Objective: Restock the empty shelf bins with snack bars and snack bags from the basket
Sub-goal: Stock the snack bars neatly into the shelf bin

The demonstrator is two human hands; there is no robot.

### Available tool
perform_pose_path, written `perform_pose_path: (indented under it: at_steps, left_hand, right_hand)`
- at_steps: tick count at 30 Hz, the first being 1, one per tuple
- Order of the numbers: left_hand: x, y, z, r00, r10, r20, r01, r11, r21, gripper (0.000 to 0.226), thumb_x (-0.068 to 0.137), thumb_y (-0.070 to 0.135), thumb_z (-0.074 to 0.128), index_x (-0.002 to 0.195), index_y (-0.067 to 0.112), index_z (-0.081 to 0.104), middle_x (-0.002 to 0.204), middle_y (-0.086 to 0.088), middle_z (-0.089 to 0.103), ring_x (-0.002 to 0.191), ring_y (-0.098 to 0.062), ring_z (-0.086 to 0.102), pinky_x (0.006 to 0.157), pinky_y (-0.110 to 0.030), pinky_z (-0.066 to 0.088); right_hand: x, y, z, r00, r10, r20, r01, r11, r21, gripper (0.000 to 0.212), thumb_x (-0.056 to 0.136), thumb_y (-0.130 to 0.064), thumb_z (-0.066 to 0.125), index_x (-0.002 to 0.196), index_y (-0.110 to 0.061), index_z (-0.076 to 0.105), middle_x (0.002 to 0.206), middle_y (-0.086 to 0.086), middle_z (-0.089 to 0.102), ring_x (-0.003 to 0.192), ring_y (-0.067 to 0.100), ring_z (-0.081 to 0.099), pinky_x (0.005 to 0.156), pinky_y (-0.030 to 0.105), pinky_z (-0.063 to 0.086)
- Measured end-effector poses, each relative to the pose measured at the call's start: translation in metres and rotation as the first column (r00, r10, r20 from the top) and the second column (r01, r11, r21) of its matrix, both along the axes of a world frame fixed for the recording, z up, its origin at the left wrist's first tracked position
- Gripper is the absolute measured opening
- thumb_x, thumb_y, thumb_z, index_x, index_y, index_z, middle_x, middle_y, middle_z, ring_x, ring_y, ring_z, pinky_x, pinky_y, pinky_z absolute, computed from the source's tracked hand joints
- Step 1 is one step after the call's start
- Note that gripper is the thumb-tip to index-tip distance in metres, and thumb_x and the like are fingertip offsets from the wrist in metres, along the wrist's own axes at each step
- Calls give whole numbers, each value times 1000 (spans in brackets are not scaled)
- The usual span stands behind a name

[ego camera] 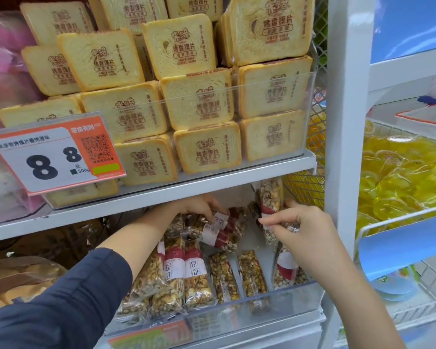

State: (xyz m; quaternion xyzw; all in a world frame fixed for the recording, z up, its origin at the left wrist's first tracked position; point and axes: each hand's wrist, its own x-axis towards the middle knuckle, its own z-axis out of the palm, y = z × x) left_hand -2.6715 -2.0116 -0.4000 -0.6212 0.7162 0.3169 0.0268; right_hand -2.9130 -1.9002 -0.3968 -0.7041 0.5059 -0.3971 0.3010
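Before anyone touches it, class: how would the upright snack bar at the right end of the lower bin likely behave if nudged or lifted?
The upright snack bar would probably tip easily: it stands tall and narrow on end, with the right hand pinching it. It likely feels fairly stiff, since its packed grains hold a straight shape. Its glossy clear wrapper may be slippery.
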Motion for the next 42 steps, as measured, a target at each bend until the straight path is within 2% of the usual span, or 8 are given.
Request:
perform_pose_path:
  at_steps: [7, 13, 16, 21, 24, 30, 36, 42]
  left_hand:
    - [-13, -3, -29, 830, -182, 527, 214, 977, 1, 40, 99, 42, 38, 137, 31, 48, 138, -5, 44, 129, -27, 34, 110, -39, 23]
    - [-10, 14, 7, 978, -148, 145, 155, 987, -38, 52, 86, 43, 64, 131, 21, 52, 131, 5, 53, 114, -13, 51, 93, -23, 40]
    - [-9, 28, 12, 912, -284, 295, 262, 959, 111, 63, 77, 36, 76, 133, 23, 49, 131, 7, 48, 119, -12, 46, 95, -22, 37]
    - [-10, 32, -12, 933, -239, 270, 276, 955, -110, 66, 78, 41, 73, 133, 14, 49, 130, -1, 54, 102, -12, 50, 80, -21, 38]
    - [-19, 29, -16, 943, -205, 264, 259, 947, -191, 74, 78, 47, 71, 137, 12, 45, 136, -1, 50, 114, -18, 52, 91, -26, 43]
    - [-42, 42, -32, 666, -298, 683, 476, 875, -82, 76, 89, 59, 45, 138, 2, 33, 141, -17, 35, 129, -31, 33, 100, -42, 37]
    - [-32, 36, -35, 771, -270, 577, 374, 925, -67, 76, 98, 52, 27, 149, 11, -13, 159, -6, -11, 146, -24, -3, 118, -43, 10]
    - [-24, 27, -43, 734, -267, 624, 260, 960, 105, 71, 97, 56, 12, 148, 17, -19, 156, 1, -22, 145, -18, -14, 118, -46, -2]
  right_hand:
    - [4, -3, -1, 999, -16, -39, 17, 1000, 26, 22, 86, -18, 68, 80, -38, 75, 98, -19, 70, 113, 3, 55, 85, 22, 46]
    - [3, -5, -1, 1000, -7, -2, 7, 999, 36, 25, 85, -17, 68, 77, -39, 73, 95, -18, 70, 86, -7, 54, 78, 18, 45]
    - [5, -7, -1, 999, -14, -31, 15, 999, 33, 22, 85, -19, 69, 78, -40, 74, 97, -18, 69, 89, -6, 54, 80, 19, 46]
    - [5, -8, -1, 999, -21, -41, 22, 999, 27, 24, 85, -18, 68, 78, -40, 74, 99, -17, 70, 92, 1, 60, 79, 26, 52]
    - [5, -9, -2, 999, -16, -43, 17, 1000, 18, 24, 85, -17, 68, 78, -38, 74, 100, -16, 69, 75, -1, 57, 65, 19, 46]
    - [4, -8, -1, 999, -4, -45, 4, 1000, 17, 22, 85, -17, 68, 78, -37, 75, 97, -18, 70, 85, -3, 59, 71, 20, 49]
    - [2, -7, -1, 1000, 10, -15, -9, 1000, 15, 20, 84, -17, 69, 78, -36, 76, 89, -18, 70, 84, -4, 59, 66, 12, 44]
    - [1, -7, -1, 1000, 18, -15, -18, 999, 30, 19, 84, -19, 70, 78, -36, 76, 95, -16, 71, 93, -2, 60, 74, 17, 48]
